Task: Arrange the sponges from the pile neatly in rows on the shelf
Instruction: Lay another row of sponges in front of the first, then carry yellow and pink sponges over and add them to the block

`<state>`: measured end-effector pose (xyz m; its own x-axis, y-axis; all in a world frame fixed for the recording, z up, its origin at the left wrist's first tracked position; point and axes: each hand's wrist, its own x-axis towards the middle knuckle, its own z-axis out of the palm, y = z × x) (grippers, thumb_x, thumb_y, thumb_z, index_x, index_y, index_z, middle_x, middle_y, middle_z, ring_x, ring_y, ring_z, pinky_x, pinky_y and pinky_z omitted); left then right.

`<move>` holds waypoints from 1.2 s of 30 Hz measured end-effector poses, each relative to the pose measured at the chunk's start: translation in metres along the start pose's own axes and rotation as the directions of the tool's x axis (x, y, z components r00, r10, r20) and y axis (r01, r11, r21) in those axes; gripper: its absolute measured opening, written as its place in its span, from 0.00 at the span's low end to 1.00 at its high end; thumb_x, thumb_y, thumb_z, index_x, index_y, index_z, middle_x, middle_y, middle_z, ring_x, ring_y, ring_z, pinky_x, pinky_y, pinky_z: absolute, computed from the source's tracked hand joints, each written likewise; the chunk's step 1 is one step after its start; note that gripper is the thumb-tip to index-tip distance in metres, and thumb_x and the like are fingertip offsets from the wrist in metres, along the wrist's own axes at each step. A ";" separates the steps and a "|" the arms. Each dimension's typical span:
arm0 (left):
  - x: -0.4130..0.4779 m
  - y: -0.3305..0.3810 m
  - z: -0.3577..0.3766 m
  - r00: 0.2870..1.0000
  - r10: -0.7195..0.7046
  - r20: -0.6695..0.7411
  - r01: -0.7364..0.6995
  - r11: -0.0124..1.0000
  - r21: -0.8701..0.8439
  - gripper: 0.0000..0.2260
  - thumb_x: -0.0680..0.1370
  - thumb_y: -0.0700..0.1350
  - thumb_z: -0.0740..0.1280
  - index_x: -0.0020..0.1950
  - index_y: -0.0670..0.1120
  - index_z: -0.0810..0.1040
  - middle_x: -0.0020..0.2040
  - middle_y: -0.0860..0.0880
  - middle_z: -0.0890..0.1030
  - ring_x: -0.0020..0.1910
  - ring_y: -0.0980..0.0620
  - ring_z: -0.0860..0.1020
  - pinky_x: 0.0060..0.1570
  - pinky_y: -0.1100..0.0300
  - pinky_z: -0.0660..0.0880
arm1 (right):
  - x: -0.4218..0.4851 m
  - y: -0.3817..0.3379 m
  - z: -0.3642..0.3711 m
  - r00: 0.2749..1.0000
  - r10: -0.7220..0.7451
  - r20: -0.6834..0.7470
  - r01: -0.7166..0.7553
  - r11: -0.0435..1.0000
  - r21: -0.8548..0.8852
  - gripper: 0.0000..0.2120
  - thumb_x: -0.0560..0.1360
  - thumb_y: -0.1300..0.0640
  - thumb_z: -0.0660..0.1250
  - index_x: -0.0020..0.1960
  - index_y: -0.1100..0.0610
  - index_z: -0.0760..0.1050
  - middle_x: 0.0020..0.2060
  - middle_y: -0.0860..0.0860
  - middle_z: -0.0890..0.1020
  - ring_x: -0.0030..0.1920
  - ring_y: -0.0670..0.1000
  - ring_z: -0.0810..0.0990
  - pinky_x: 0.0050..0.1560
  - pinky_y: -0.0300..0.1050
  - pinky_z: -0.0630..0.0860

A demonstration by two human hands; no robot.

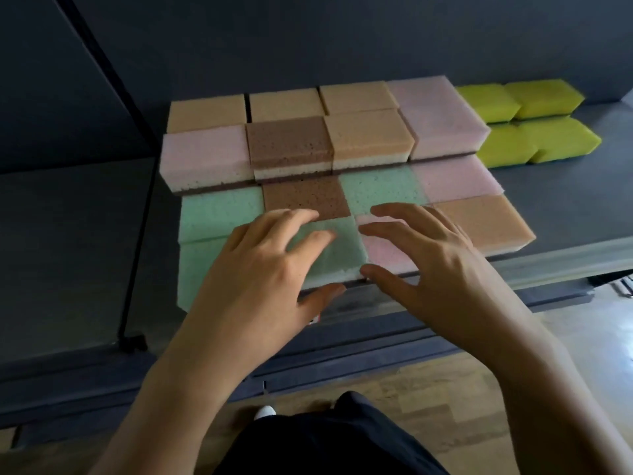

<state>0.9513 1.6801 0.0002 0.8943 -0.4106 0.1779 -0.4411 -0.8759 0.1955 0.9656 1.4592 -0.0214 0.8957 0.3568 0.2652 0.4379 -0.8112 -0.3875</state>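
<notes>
Both hands spread wide, holding nothing, the left hand (270,269) over the green sponge (339,248) and the right hand (428,265) over the pink sponge (383,252) at the shelf (565,186) front, so best nudge them gently back with flat palms until edges sit flush, no squashing.

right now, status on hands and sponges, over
Left hand open, spread over front-row green sponge. Right hand open, over pink sponge beside it. Rows laid on shelf, back ones stacked higher. No obstruction seen.
</notes>
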 end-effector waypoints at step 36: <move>-0.243 -0.117 -0.075 0.717 -0.614 -0.330 0.679 0.723 0.129 0.17 0.76 0.56 0.68 0.60 0.50 0.77 0.56 0.53 0.79 0.52 0.51 0.79 0.46 0.54 0.76 | 0.073 -0.267 0.114 0.782 -0.609 0.134 0.564 0.783 0.264 0.24 0.76 0.42 0.63 0.69 0.51 0.71 0.66 0.48 0.74 0.64 0.52 0.74 0.60 0.50 0.75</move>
<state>0.7802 1.9017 0.0061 0.8870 0.3273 0.3258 0.2980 -0.9446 0.1378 0.9230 1.7548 0.0013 0.4443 0.8348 0.3252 0.8680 -0.3114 -0.3867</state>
